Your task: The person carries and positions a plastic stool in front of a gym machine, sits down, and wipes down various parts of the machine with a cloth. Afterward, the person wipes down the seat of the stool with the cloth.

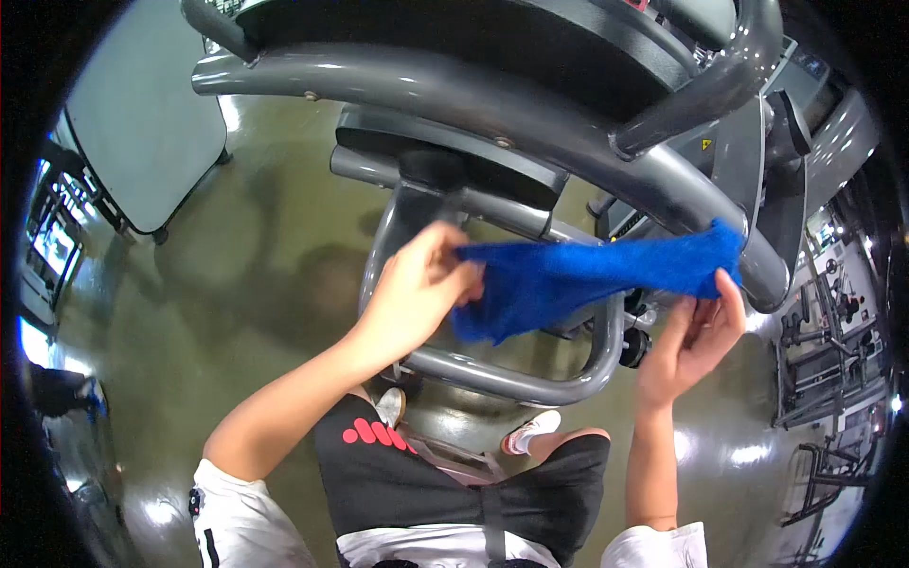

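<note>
A blue cloth (568, 277) is stretched in the air between my two hands, in front of a grey tubular frame of a gym machine. My left hand (423, 282) pinches its left end, slightly blurred, with fingers curled around the edge. At the other end, my right hand (699, 333) grips the lower right corner between thumb and fingertips. The cloth's right end overlaps the thick grey tube (682, 185) in view; whether it touches the tube I cannot tell. Part of the cloth's left edge is hidden by my left fingers.
Beneath the cloth, a lower bent tube (511, 379) of the machine runs in front of my legs. A padded black part (454, 151) sits above it. A large pale panel (142, 114) stands at the left. Weight racks (833, 360) line the right side.
</note>
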`<state>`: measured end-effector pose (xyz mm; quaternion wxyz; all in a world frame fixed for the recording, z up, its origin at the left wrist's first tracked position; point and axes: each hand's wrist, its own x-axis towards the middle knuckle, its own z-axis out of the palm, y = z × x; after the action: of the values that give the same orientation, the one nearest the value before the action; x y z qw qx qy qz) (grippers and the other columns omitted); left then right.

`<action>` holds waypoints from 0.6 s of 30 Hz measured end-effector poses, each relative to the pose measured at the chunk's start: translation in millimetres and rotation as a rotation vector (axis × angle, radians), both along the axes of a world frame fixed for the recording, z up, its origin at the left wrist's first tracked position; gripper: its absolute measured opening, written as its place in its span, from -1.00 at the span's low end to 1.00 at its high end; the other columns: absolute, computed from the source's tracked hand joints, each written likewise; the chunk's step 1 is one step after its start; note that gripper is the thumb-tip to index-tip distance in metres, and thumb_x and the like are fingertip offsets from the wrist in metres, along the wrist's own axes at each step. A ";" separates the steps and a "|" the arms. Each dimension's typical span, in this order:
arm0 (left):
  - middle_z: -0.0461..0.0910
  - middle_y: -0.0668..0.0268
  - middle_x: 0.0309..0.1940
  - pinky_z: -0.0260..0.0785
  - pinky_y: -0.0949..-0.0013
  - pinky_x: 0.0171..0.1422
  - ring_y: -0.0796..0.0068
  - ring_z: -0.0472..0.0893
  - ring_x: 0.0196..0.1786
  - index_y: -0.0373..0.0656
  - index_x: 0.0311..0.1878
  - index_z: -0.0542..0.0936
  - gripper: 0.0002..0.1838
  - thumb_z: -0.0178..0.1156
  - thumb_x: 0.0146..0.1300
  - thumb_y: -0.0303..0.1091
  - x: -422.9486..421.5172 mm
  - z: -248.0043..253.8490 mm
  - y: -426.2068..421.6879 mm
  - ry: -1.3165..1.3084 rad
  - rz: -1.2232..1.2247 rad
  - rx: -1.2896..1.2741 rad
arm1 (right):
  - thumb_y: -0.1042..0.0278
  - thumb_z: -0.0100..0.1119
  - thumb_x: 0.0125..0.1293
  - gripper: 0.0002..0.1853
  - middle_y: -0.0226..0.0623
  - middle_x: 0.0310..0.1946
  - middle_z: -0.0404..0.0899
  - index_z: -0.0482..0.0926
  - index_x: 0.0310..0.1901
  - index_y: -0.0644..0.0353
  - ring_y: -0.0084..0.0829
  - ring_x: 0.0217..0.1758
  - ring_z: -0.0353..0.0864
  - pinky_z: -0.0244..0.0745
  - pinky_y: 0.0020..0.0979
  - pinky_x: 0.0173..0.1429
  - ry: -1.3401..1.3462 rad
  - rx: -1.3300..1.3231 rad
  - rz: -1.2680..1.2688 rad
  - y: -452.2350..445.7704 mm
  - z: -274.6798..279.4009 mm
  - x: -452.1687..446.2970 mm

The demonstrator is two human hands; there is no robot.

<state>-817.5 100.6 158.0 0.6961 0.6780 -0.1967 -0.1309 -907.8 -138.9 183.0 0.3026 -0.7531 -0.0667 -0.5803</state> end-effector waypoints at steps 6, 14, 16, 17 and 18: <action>0.41 0.11 -0.04 0.25 0.29 0.20 0.33 0.45 0.03 -0.22 0.19 0.24 -0.53 0.06 0.20 -0.59 33.6 24.3 -22.8 -0.808 0.484 -0.051 | 0.24 0.11 0.25 -0.38 0.20 0.18 0.21 0.20 0.23 0.45 0.21 0.26 0.10 -0.30 0.15 0.41 0.145 -0.456 -0.463 8.5 14.8 68.1; 0.27 -0.10 0.18 -0.02 -0.07 0.35 -0.17 0.29 0.20 -0.30 0.42 -0.08 -0.13 0.18 0.12 -0.36 59.5 17.5 -18.1 -1.093 0.530 0.479 | 0.24 0.09 0.19 -0.55 0.03 0.15 0.33 0.46 0.11 0.23 0.08 0.24 0.21 -0.07 0.12 0.31 0.171 -0.576 -0.317 27.9 5.1 108.7; 0.34 -0.02 0.08 0.03 -0.07 0.30 -0.07 0.33 0.15 -0.20 0.44 -0.04 -0.10 0.21 0.07 -0.33 71.5 22.2 -14.5 -1.182 0.642 0.521 | 0.18 0.17 0.08 -0.56 -0.19 0.07 0.48 0.57 0.05 -0.04 -0.08 0.17 0.39 0.08 -0.02 0.31 0.255 -0.781 -0.490 44.6 -1.1 113.3; 0.40 0.07 -0.01 0.08 -0.08 0.25 0.03 0.37 0.11 -0.10 0.45 0.00 -0.07 0.25 0.02 -0.30 78.6 24.8 -13.2 -1.272 0.745 0.564 | 0.18 0.17 0.08 -0.56 -0.19 0.07 0.48 0.57 0.05 -0.04 -0.08 0.17 0.39 0.08 -0.02 0.31 0.254 -0.784 -0.486 42.5 -11.2 121.4; 0.42 0.14 -0.05 0.10 -0.06 0.22 0.08 0.36 0.11 -0.06 0.45 0.04 -0.04 0.29 -0.05 -0.30 87.1 25.9 -9.6 -1.262 0.776 0.612 | 0.16 0.19 0.06 -0.56 -0.18 0.06 0.50 0.57 0.04 -0.04 -0.07 0.15 0.41 0.13 0.00 0.29 0.187 -0.828 -0.456 45.2 -15.6 128.7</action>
<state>-730.4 90.9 184.0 0.2325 0.8051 -0.2587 0.4805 -779.2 -93.7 167.5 -0.1527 -0.8547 -0.0979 -0.4863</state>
